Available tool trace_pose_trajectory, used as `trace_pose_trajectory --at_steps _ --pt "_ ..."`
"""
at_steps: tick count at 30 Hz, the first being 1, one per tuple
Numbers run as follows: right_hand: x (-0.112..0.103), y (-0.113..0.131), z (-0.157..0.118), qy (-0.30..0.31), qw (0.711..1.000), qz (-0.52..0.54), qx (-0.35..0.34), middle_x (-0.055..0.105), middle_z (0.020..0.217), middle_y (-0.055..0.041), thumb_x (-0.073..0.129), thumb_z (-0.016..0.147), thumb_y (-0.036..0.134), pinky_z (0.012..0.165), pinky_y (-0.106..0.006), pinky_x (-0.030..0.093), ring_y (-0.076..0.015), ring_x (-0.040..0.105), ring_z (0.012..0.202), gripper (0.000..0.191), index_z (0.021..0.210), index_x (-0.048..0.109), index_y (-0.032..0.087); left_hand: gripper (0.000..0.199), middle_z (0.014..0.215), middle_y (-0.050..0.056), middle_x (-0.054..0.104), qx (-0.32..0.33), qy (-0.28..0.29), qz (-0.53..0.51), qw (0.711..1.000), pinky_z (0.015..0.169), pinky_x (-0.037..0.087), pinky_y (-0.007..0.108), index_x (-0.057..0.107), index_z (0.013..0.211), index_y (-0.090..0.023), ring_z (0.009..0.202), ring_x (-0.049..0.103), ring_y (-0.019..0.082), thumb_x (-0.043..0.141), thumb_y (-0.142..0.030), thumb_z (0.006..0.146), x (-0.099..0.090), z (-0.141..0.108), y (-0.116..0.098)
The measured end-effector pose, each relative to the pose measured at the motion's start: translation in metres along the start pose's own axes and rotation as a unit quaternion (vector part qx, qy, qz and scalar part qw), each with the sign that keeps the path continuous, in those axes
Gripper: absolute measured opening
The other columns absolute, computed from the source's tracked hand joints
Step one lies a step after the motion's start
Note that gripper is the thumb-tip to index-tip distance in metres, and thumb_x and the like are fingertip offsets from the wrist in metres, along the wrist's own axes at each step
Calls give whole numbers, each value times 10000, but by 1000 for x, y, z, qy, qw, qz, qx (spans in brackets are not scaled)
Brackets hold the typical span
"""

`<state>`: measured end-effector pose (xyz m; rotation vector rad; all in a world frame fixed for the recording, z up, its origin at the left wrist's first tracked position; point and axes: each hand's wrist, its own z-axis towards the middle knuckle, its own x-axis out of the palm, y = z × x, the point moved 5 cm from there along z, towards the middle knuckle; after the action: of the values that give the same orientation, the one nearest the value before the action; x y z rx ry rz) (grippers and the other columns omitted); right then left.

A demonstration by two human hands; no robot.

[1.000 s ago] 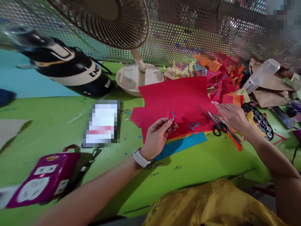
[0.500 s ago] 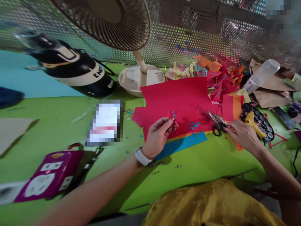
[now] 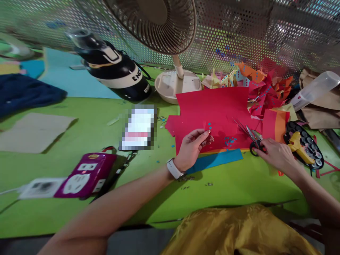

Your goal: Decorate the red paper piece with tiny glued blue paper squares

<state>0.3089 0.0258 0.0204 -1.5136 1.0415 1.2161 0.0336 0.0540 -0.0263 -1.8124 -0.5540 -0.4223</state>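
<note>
My left hand (image 3: 190,148), a white band on its wrist, is closed in a pinch over the red sheet (image 3: 212,102). At its fingertips shows a small red paper piece with blue dots (image 3: 209,126); its outline blends into the sheet below. My right hand (image 3: 278,156) has its fingers closed at the black handles of the scissors (image 3: 251,134), whose blades point away to the left over the red paper. Loose blue paper bits (image 3: 230,141) lie between the two hands. A blue paper strip (image 3: 216,161) lies along the sheet's near edge.
A fan (image 3: 178,72), a black bottle (image 3: 119,76) and a phone (image 3: 139,127) stand or lie left. Nearer is a purple power strip (image 3: 86,175). Cut paper scraps (image 3: 261,85) pile up behind. Right lie a yellow glue gun (image 3: 300,147), a black palette (image 3: 316,150) and a clear bottle (image 3: 316,90).
The view has swung left, so everything sits further right in the picture. Both hands keep nearly the same places over the paper and at the scissors.
</note>
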Motion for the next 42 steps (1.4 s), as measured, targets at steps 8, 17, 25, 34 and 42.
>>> trace_pose_trajectory --at_steps 8,17,25,34,42 --pt "2 0 3 5 1000 4 20 667 803 -58 452 878 559 491 -266 200 -203 614 650 395 854 616 201 275 677 -4 688 1 9 0 1000 652 522 243 681 697 -171 631 640 111 861 -312 545 1 0 0" --pt "4 -1 3 -5 1000 5 24 670 779 -62 443 872 569 489 -264 207 -207 612 634 406 875 623 206 281 675 -7 688 1 7 -1 1000 646 524 241 684 693 -175 626 640 111 869 -314 533 0 0 0" --pt "5 -2 4 -11 1000 -1 22 676 802 -66 444 876 560 487 -266 202 -201 608 623 396 882 623 207 257 697 -1 691 1 7 3 1000 661 527 254 682 701 -175 637 645 116 854 -299 556 0 1 1" --pt "-2 5 6 30 999 4 22 684 817 -56 442 895 523 507 -264 189 -195 625 691 376 843 611 192 273 690 -4 694 3 6 6 1000 639 531 236 687 720 -169 626 647 111 859 -289 544 0 0 0" --pt "-8 3 8 58 994 48 77 662 679 -30 471 828 530 500 -268 165 -170 586 608 379 695 616 207 272 715 -5 701 1 0 10 1000 628 525 243 679 717 -176 619 647 114 860 -279 542 -3 1 1"
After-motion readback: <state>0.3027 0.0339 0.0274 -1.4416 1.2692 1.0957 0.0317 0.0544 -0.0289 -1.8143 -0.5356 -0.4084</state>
